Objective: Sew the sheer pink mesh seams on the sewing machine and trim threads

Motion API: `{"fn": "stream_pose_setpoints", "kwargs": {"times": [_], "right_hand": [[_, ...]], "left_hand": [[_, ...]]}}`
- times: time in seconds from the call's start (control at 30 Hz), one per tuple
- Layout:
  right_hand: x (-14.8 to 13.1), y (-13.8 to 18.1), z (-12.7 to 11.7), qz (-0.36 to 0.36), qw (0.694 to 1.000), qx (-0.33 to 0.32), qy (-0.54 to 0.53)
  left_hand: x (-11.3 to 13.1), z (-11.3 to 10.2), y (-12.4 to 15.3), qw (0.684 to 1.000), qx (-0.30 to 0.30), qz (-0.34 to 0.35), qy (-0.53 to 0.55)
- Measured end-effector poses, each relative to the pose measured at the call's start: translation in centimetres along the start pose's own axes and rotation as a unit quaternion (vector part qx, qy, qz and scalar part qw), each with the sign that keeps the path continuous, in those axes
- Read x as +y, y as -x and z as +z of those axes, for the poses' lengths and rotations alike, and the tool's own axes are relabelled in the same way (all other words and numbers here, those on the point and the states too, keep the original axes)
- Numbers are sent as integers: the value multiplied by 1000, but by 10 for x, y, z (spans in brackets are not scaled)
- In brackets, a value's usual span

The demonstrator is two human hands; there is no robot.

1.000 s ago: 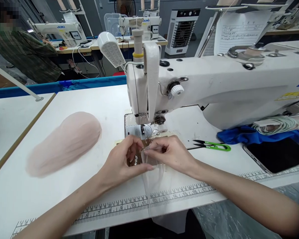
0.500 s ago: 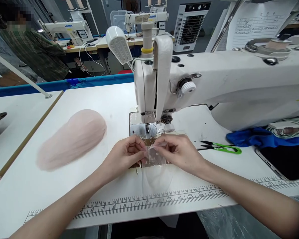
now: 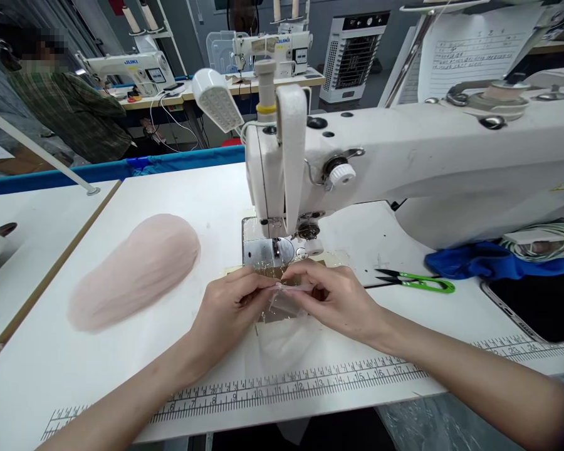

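While both hands [image 3: 282, 300] pinch sheer fabric [image 3: 284, 338], table edge [image 3: 282, 410] lies near.

Bright, even overhead light, soft shadows, sharp centre, wide-angle bending at edges.

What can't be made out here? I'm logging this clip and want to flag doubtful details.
- Head view: the edge of the sheer pale fabric piece pinched between the left hand and right hand is covered by the fingers.
- The needle of the white sewing machine is too small.
- The writing on the white paper sheet is too small.
- The dark flat slab is cut off by the right edge.
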State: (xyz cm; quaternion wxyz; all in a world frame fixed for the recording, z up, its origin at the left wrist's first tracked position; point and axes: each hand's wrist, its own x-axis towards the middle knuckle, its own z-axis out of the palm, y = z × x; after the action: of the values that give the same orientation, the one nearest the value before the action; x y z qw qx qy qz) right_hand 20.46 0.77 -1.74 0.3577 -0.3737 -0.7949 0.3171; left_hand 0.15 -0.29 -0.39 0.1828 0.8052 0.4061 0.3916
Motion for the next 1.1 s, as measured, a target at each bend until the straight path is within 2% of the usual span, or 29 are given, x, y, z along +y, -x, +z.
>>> {"fn": "stream_pose_setpoints", "kwargs": {"times": [0.2, 0.43, 0.7, 0.9, 1.1], "right_hand": [[1, 1, 0, -43, 999, -4, 23], [-1, 0, -1, -40, 998, -31, 39], [-3, 0, -3, -52, 997, -28, 56], [1, 2, -2, -107, 991, -25, 78], [1, 1, -3, -64, 994, -57, 69]], "left_hand": [[-5, 3, 2, 998, 17, 53, -35], [-6, 3, 3, 990, 13, 101, -95], [-7, 3, 4, 986, 10, 120, -116], [-9, 5, 7, 988, 6, 108, -108], [-6, 4, 7, 985, 24, 122, -122]]}}
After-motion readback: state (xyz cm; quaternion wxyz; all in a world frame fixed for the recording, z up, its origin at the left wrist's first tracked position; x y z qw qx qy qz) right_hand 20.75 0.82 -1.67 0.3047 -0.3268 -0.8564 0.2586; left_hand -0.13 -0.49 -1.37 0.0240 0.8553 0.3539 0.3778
